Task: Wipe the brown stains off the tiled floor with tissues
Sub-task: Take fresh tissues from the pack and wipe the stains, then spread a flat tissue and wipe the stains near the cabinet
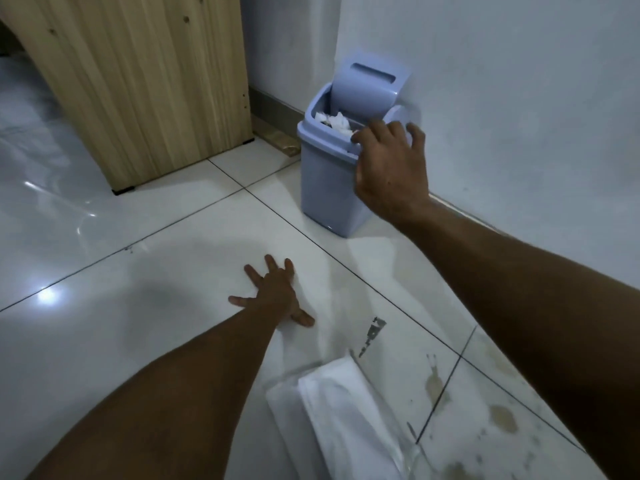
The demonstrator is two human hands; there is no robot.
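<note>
My left hand lies flat on the white tiled floor, fingers spread, holding nothing. My right hand reaches over the rim of a small blue bin by the wall, fingers spread and empty. The bin's swing lid is tipped open, and crumpled white tissues show inside. A pack of white tissues lies on the floor near me. Brown stains and smaller splashes mark the tiles to the right of the pack.
A light wooden cabinet panel stands on the floor at the back left. A white wall runs along the right behind the bin. A grey scuff mark sits on the tile just beyond the tissue pack.
</note>
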